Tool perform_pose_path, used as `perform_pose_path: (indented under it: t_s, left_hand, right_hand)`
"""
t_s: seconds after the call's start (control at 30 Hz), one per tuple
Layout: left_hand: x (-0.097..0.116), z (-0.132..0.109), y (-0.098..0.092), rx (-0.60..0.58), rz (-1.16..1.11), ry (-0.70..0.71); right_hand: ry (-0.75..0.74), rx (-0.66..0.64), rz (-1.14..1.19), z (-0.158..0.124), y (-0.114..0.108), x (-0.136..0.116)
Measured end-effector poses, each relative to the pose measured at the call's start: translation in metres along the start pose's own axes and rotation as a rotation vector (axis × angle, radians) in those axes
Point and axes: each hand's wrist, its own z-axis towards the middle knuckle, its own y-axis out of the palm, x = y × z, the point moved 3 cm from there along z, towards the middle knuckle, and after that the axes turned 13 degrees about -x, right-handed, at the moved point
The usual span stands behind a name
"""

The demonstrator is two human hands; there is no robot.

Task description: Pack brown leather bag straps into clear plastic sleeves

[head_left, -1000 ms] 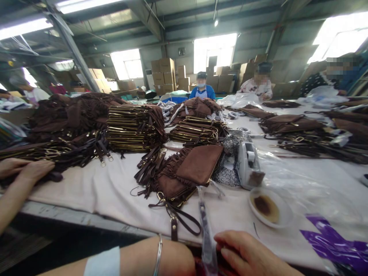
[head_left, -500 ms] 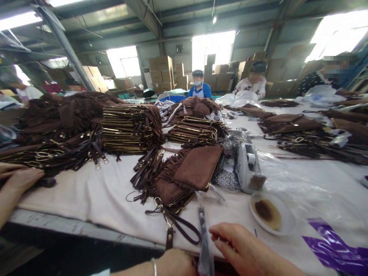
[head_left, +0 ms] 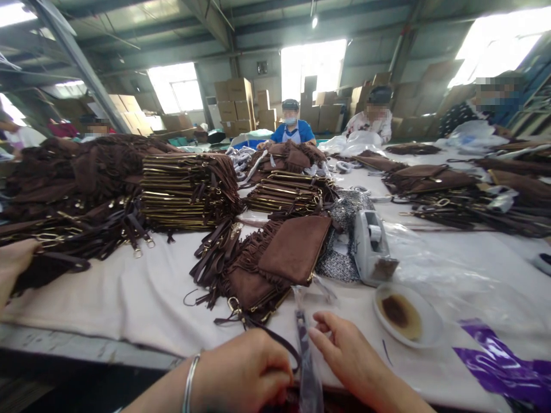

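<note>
My left hand (head_left: 252, 367), with a silver bangle at its wrist, is curled closed at the table's front edge. What its fingers hold, if anything, is hidden. It covers part of a dark brown wrist strap (head_left: 282, 338), whose loop shows behind it. Between my hands a narrow clear plastic sleeve (head_left: 306, 355) with a dark strip inside hangs over the edge. My right hand (head_left: 346, 350) is just right of the sleeve, fingers bent and apart, holding nothing visible. Beyond them lies a brown suede pouch (head_left: 295, 246) on fringed pouches (head_left: 252, 284), near a gold clasp (head_left: 233, 304).
A tape dispenser (head_left: 373, 246) and a white dish of brown liquid (head_left: 433, 327) stand right, near purple printed plastic (head_left: 495, 361). Stacked zipped pouches (head_left: 185, 195) are behind. Another person's hand (head_left: 17, 267) touches dark straps at far left. Co-workers sit across the table.
My left hand has risen and now covers the strap's lower clasp. My right hand has shifted slightly up. The other person's hand at left has lifted dark straps.
</note>
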Motion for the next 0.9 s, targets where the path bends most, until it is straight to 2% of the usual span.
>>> perform_pose_path:
  t_s: [0.1, 0.17, 0.23, 0.33, 0.43, 0.53, 0.67, 0.77, 0.9]
  left_hand:
    - [-0.004, 0.020, -0.022, 0.311, -0.159, -0.168]
    - [-0.010, 0.040, -0.024, 0.399, -0.262, -0.195]
    - [-0.012, 0.059, -0.021, 0.383, -0.319, -0.132]
    - [-0.013, 0.076, -0.015, 0.348, -0.434, -0.019]
    - [-0.013, 0.086, -0.011, 0.389, -0.659, 0.030]
    - [-0.009, 0.096, -0.012, 0.481, -0.918, 0.124]
    - [0.001, 0.107, -0.014, 0.420, -1.259, 0.243]
    - [0.005, 0.110, -0.016, 0.430, -1.299, 0.210]
    - [0.005, 0.110, -0.020, 0.480, -1.294, 0.215]
  right_hand:
    - [0.062, 0.061, -0.065, 0.014, 0.010, 0.000]
    - [0.075, 0.068, -0.079, 0.022, 0.016, 0.000]
    - [0.074, 0.058, 0.004, 0.025, 0.021, 0.002]
    - [0.042, -0.008, 0.267, 0.025, 0.026, 0.010]
    - [0.014, -0.058, 0.491, 0.020, 0.031, 0.013]
    - [0.013, -0.026, 0.559, 0.014, 0.030, 0.007]
    - [-0.057, 0.012, 0.626, 0.009, 0.025, -0.008]
    - [-0.073, -0.064, 0.785, 0.006, 0.031, -0.014]
    - [0.078, -0.176, 0.983, 0.005, 0.051, -0.011]
